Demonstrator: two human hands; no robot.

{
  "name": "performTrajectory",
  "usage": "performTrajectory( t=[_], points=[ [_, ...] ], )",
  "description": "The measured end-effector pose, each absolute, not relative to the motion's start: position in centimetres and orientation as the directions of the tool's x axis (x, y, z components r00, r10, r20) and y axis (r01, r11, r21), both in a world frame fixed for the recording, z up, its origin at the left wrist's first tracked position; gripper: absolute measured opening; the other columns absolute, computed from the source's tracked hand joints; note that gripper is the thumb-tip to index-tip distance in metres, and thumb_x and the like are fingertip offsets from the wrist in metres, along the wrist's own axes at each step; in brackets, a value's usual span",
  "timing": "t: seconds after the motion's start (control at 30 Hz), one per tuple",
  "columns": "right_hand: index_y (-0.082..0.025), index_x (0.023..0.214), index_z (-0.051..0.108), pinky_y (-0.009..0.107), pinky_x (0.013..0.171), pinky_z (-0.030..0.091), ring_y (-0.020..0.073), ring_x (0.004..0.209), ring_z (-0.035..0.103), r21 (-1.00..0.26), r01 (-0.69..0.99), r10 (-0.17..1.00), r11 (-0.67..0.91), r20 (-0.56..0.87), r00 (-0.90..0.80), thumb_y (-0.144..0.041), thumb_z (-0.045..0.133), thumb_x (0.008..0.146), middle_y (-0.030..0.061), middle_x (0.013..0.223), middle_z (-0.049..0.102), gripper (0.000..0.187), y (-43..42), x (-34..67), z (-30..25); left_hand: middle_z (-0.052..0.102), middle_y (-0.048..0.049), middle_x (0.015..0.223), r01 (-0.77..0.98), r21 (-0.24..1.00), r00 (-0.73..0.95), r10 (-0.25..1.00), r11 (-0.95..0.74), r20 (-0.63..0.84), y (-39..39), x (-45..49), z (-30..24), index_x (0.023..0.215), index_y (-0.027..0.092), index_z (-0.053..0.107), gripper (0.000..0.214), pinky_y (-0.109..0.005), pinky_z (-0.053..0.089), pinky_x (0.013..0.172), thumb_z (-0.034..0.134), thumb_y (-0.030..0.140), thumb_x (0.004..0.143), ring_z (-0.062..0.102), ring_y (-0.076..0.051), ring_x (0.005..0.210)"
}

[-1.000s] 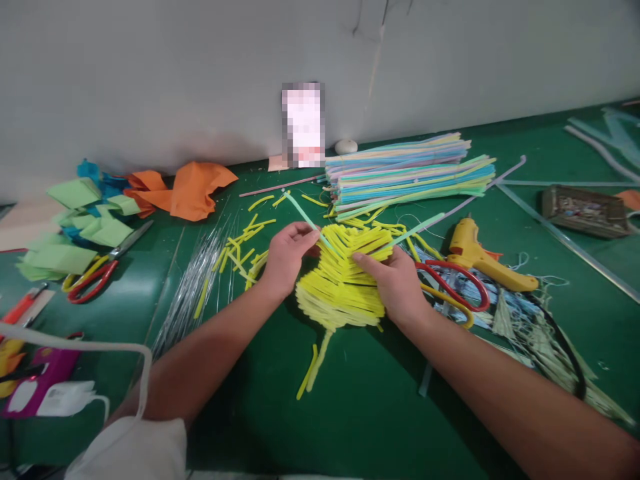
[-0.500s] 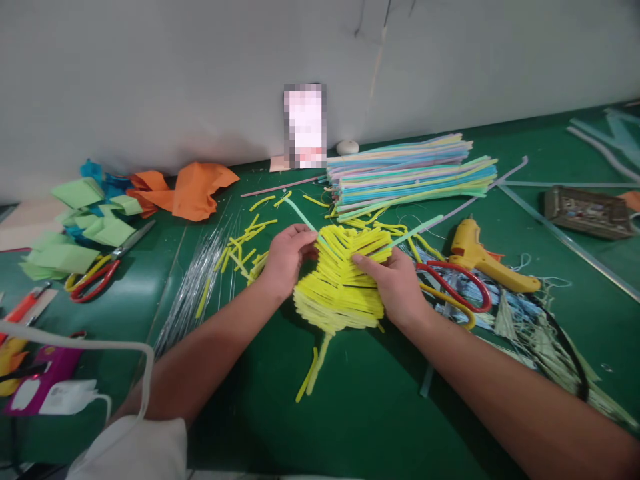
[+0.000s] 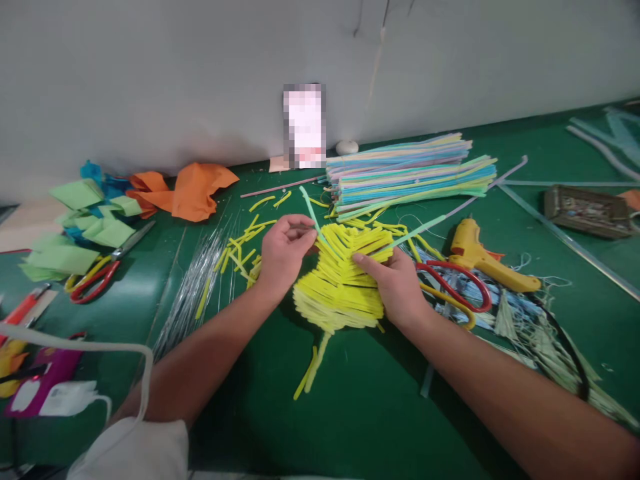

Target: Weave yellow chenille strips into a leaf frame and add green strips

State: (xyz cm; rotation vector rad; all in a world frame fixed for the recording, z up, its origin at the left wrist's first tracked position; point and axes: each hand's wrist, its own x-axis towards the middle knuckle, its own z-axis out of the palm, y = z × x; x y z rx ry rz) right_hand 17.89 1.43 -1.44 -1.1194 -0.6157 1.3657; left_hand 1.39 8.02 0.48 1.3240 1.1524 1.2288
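Observation:
A flat yellow leaf shape made of pipe cleaners (image 3: 345,287) is held low over the green table, its paler stem pointing towards me. My right hand (image 3: 400,283) grips its right side, thumb on top and fingers underneath. A light green pipe cleaner (image 3: 310,207) sticks up from the leaf's upper left edge. Curled at that edge, my left hand (image 3: 285,250) has its thumb and fingertips closed against the green strand; the exact pinch is partly hidden. Another green pipe cleaner (image 3: 420,230) slants out at the upper right, past my right hand.
Bundles of pastel pipe cleaners (image 3: 410,177) lie behind the leaf. At right are a yellow glue gun (image 3: 483,257), red-and-yellow scissors (image 3: 465,287) and a small box (image 3: 587,212). Yellow offcuts (image 3: 240,247), thin wires (image 3: 193,287), more scissors (image 3: 103,273) and coloured paper (image 3: 200,190) lie left.
The left green pipe cleaner has swung more upright, its free tip shifting right and up. My left hand has moved slightly up and left. My right hand keeps its hold.

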Motion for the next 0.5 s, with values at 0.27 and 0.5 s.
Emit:
performTrajectory(
  t=[0.27, 0.5],
  points=[
    [-0.022, 0.096, 0.070, 0.047, 0.080, 0.060, 0.0310, 0.090, 0.074, -0.897, -0.426, 0.963, -0.119, -0.209, 0.170, -0.033, 0.084, 0.066, 0.0060, 0.100, 0.078, 0.035, 1.5, 17.9, -2.0, 0.068, -0.0012, 0.080, 0.192, 0.937, 0.132, 0.953, -0.293, 0.271, 7.4, 0.7, 0.9, 0.094, 0.018, 0.066, 0.016, -0.023, 0.055, 0.066, 0.064, 0.031, 0.083, 0.065, -0.011, 0.069],
    [-0.022, 0.099, 0.070, 0.048, 0.081, 0.060, 0.0319, 0.093, 0.073, -0.897, -0.427, 0.967, -0.116, -0.200, 0.158, -0.034, 0.083, 0.067, 0.0070, 0.104, 0.077, 0.036, 1.5, 17.9, -1.7, 0.067, 0.0011, 0.068, 0.021, 0.960, 0.276, 0.922, 0.278, -0.273, 7.6, 1.6, 1.6, 0.093, 0.015, 0.068, 0.039, -0.025, 0.051, 0.060, 0.083, 0.033, 0.061, 0.062, -0.012, 0.059]
  ],
)
